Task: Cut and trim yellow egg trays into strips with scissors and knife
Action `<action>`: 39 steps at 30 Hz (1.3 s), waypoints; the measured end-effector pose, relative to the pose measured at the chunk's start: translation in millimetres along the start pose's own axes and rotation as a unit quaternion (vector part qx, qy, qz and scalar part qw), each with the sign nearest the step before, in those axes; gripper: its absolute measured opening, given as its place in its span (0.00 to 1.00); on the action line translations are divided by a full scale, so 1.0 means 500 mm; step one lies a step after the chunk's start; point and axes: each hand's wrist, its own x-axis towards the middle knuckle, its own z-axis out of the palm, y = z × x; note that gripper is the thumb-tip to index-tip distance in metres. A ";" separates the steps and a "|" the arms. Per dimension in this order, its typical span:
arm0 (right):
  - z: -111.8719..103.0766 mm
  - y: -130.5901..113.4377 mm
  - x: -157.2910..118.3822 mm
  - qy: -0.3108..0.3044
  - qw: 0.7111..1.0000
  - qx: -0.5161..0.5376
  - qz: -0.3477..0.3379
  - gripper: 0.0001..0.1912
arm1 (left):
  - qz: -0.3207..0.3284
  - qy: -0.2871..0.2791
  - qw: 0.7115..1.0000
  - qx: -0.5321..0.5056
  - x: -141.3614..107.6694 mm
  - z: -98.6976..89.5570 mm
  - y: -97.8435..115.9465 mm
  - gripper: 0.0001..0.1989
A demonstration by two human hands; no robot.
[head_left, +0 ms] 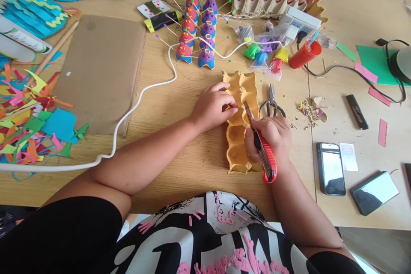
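A yellow egg carton (pixel 236 141) with two rows of cups lies lengthwise before me on the wooden table. My left hand (pixel 214 105) grips its left edge, fingers curled over the rim. In my right hand (pixel 272 139) is a red utility knife (pixel 267 156), its blade out and pointing at the ridge between the rows; whether the blade touches the carton I cannot tell. Just beyond that hand lie scissors (pixel 272 99) with dark handles. Behind the carton stand painted egg-cup figures in a red row (pixel 189 25) and a purple row (pixel 208 30), with pins sticking out.
A white cable (pixel 141 94) crosses the table on the left, near a cardboard sheet (pixel 102 72) and coloured paper scraps (pixel 28 128). Clay bags (pixel 265 53), a red cup (pixel 305 54) and a power strip (pixel 302 21) stand back right. Phones (pixel 332 171) lie at the front right.
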 end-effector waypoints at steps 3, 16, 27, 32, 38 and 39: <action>0.003 0.001 0.003 0.000 1.000 -0.005 0.007 0.08 | 0.004 0.005 1.000 0.000 -0.001 0.001 0.000 0.03; 0.003 0.003 0.005 -0.019 1.000 0.008 0.023 0.07 | 0.002 0.004 1.000 0.000 0.000 0.000 0.003 0.03; 0.004 0.003 0.005 -0.019 1.000 -0.001 0.016 0.08 | 0.007 0.001 1.000 0.004 -0.001 0.000 0.004 0.03; 0.007 0.005 0.004 -0.019 1.000 -0.013 0.018 0.10 | -0.001 -0.002 1.000 0.005 -0.001 0.000 0.005 0.04; -0.003 0.006 0.001 -0.002 0.999 -0.018 -0.031 0.10 | -0.001 -0.004 1.000 -0.002 -0.002 -0.003 0.007 0.04; -0.004 0.006 0.001 0.001 0.999 -0.018 -0.034 0.10 | -0.002 -0.003 1.000 -0.003 -0.002 -0.003 0.007 0.04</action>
